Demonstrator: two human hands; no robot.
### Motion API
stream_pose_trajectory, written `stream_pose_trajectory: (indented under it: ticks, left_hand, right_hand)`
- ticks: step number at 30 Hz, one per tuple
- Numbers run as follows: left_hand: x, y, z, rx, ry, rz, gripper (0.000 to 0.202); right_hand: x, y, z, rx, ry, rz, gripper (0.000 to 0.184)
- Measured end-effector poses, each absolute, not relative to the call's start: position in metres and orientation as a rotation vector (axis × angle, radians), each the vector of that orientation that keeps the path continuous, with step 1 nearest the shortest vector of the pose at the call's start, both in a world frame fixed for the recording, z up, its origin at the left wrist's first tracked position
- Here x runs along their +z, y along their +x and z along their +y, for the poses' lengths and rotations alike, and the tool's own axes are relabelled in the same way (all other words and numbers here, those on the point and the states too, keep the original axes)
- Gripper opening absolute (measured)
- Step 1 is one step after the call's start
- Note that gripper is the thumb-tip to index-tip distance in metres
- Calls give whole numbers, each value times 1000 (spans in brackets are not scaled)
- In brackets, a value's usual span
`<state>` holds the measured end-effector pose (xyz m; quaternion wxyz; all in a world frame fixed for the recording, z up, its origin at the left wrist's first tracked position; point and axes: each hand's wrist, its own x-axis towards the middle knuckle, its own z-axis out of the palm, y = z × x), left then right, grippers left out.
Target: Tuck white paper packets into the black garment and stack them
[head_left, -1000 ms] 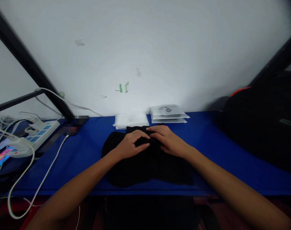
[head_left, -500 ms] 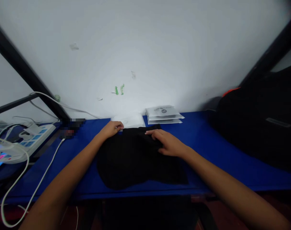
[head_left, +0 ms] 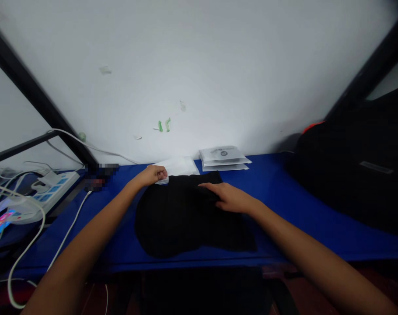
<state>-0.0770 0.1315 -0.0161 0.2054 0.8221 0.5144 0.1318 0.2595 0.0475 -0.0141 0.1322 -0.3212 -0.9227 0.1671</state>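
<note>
Left hand (head_left: 152, 174) grip clamped on white packet (head_left: 176, 166); right hand (head_left: 228, 197) flat (fingers apart) on black cloth (head_left: 186, 218).

A folded black garment (head_left: 186, 214) lies on the blue worktop (head_left: 284, 197). The right hand (head_left: 230, 197) rests flat on its far right part, fingers spread. The left hand (head_left: 152, 174) is closed on the edge of a white plastic bag (head_left: 176, 167) just behind the garment. Beside that bag sits a stack of white packets (head_left: 223, 157) against the wall. A power strip (head_left: 51, 190) with white cables lies far left; a black bag (head_left: 359, 170) stands at right.
</note>
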Motion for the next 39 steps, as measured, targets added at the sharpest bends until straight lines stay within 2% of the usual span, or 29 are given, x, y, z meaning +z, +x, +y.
stream_pose_trajectory:
  ticks: [13,17,20,25,28,30,34,36,39]
  left_hand:
    - [2,-72,116,286,2520,1473,20]
    - [22,-64,92,606,2791,1657,23]
    - [29,-45,67,828,2927,1566,21]
    - [14,-4,30,780,2909,1406,37]
    - [0,11,17,688,2828,1168,37]
    - [-6,13,14,685,2797,1063,46]
    - [-10,8,12,701,2811,1005,85]
    - [-10,6,10,703,2821,1003,91]
    - [-13,5,9,675,2847,988,88]
  right_hand:
    - [-22,260,52,392,-853,-2672,74]
    - [-26,261,53,353,-863,-2694,75]
    - [-26,263,53,352,-757,-2681,72]
    - [-18,261,41,222,-216,-2462,50]
    - [-16,255,32,41,-78,-2450,38]
    - [-17,251,29,-99,-91,-2476,32]
    - [-21,246,35,-296,-185,-2502,27]
    - [-24,242,40,-342,-244,-2521,27]
    - [-31,235,46,-344,-388,-2603,29]
